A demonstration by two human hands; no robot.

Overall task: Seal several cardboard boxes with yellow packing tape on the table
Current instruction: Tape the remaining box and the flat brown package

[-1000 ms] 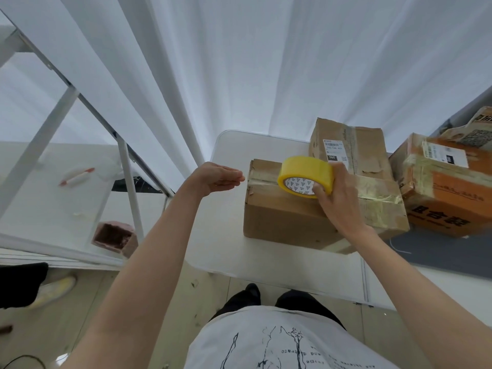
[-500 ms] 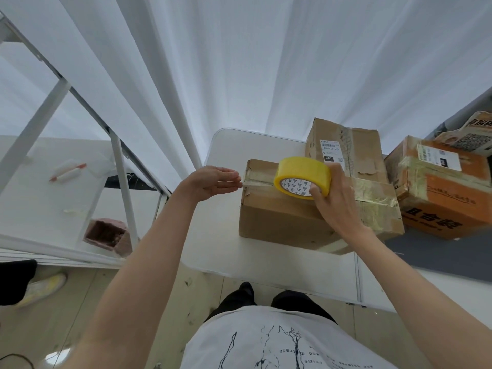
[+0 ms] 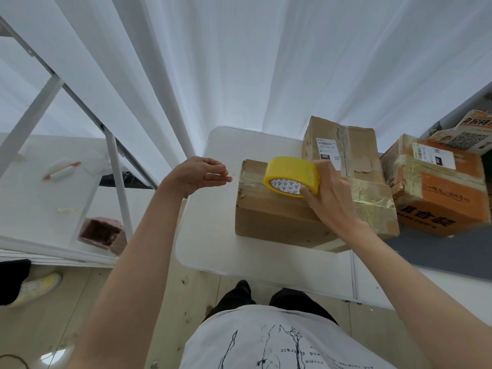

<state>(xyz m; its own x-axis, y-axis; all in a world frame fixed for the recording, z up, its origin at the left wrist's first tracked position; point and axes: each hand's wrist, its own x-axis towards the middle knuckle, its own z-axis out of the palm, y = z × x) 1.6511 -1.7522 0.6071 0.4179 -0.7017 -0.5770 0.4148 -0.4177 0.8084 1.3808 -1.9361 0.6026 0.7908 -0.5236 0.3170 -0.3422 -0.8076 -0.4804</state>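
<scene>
Gripping the yellow packing tape roll (image 3: 292, 176), the person's right hand (image 3: 328, 198) holds it on edge on top of the nearest cardboard box (image 3: 277, 217), fingers curled round its rim and thumb at the printed core. The left hand (image 3: 198, 174) hovers just off the box's left end with fingers loosely extended and thumb close under them; whether it pinches a tape end cannot be told. Half a second earlier that hand sat nearer the box edge with a thin strip running to the roll; now it is drawn slightly away, and the roll has barely shifted. That suggests a fresh length is being pulled out for the top seam, which already carries yellowish tape, so this box seems close to sealed.

Behind it on the white table (image 3: 213, 235) stands a taller brown box (image 3: 346, 150) with a white shipping label reading "060" on a black patch. To the right an orange box (image 3: 436, 187), taped over, carries large dark Chinese characters, not legible, and a white label. The roll's core shows small triangle marks.
</scene>
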